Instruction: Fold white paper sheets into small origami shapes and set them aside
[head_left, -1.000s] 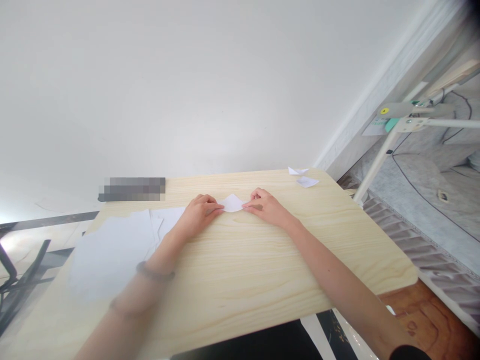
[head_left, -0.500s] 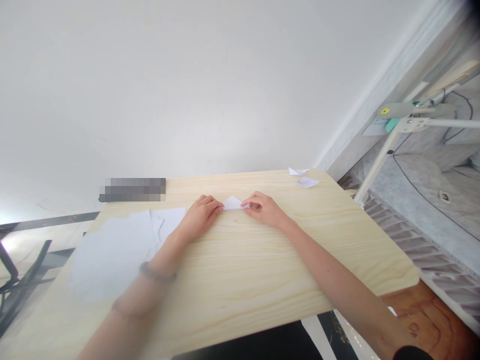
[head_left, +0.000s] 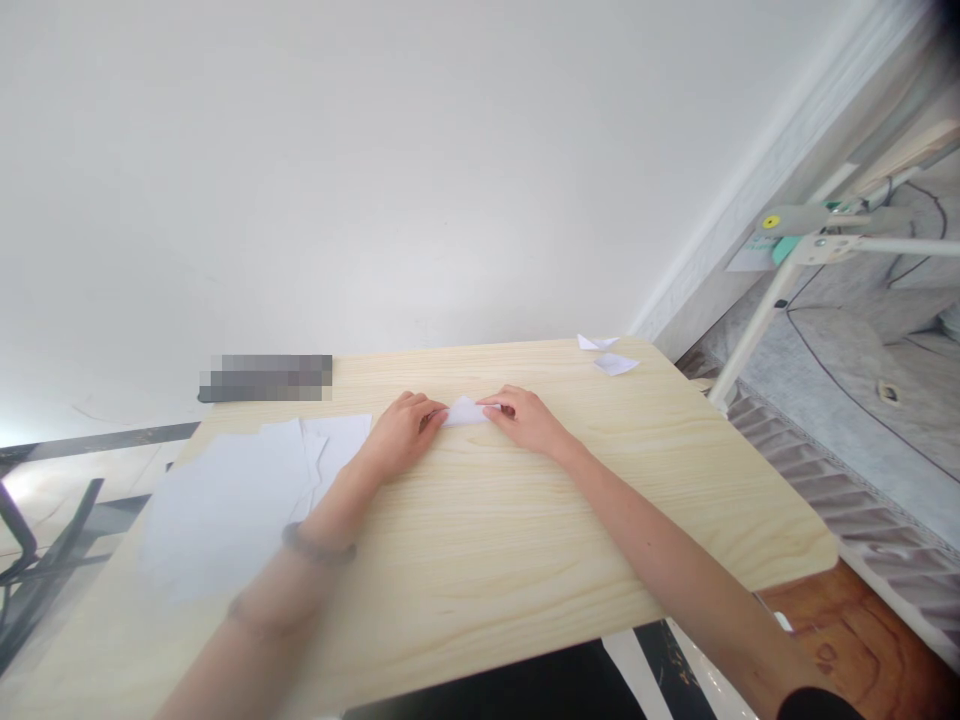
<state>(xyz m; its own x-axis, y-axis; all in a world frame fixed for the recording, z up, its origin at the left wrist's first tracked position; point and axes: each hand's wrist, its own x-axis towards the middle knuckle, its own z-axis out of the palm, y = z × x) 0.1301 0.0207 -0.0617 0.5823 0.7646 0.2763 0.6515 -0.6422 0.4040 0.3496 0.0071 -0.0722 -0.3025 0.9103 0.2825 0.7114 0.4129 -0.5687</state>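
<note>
A small folded white paper lies between my two hands near the back middle of the table. My left hand pinches its left end between thumb and fingers. At the other end, my right hand is closed on the paper with thumb and forefinger. The paper's peak points away from me, and its two ends are partly covered by my fingertips.
Loose white sheets spread over the left of the wooden table. Two folded paper pieces lie at the back right corner. A pixelated dark object sits at the back left, by the wall. A white metal frame stands at right.
The folded paper now looks lower and wider, its near edge tilted up or bulging slightly toward me. My right thumb and forefinger have shifted a little on its right end.
</note>
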